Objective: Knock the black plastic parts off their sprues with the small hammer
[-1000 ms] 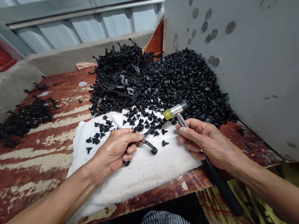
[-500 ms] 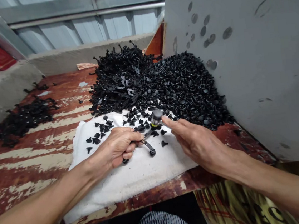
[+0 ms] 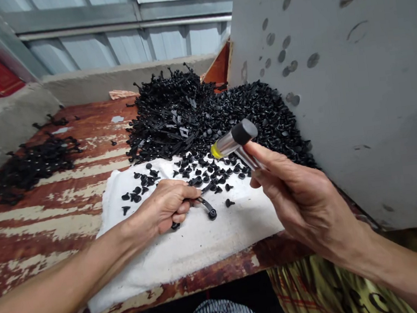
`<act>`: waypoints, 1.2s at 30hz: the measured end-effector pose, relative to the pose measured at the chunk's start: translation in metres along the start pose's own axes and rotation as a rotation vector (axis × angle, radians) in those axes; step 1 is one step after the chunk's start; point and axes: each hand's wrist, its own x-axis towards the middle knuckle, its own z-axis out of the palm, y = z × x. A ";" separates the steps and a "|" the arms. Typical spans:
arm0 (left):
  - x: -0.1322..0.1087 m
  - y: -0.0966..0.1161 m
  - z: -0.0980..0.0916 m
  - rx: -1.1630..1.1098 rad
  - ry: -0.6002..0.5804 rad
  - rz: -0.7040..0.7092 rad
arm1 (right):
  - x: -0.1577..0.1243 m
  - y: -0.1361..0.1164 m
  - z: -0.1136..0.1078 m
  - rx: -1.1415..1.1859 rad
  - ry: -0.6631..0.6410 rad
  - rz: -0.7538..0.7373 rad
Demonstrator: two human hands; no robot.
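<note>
My left hand (image 3: 172,203) is closed around a black bracket (image 3: 207,206), whose arms stick out past the fingers over the white cloth (image 3: 189,251). One arm ends in a round tip. My right hand (image 3: 299,191) grips the handle of a small hammer (image 3: 231,140), raised above the cloth. The hammer has a metal body, a yellow face pointing down-left and a black face at the upper right. Small black caps with stems (image 3: 230,203) lie scattered over the cloth beyond my left hand.
A big heap of black brackets (image 3: 165,106) stands behind the cloth, joined to a heap of black caps (image 3: 271,114). More black parts (image 3: 32,164) lie at the left on the worn table (image 3: 49,215). A grey panel (image 3: 368,108) rises at the right.
My right hand has lifted the hammer up and to the right, away from the bracket and nearer the camera. My left hand keeps its place and hold. The view has tilted up slightly.
</note>
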 end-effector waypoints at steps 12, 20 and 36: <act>0.002 0.006 0.000 0.057 -0.009 -0.039 | -0.014 0.026 0.015 -0.156 -0.279 0.073; 0.007 0.006 0.000 0.082 -0.034 -0.054 | -0.012 0.021 0.015 -0.072 -0.103 -0.026; 0.004 0.007 -0.001 0.014 -0.038 -0.032 | -0.013 0.017 0.009 -0.015 -0.069 0.010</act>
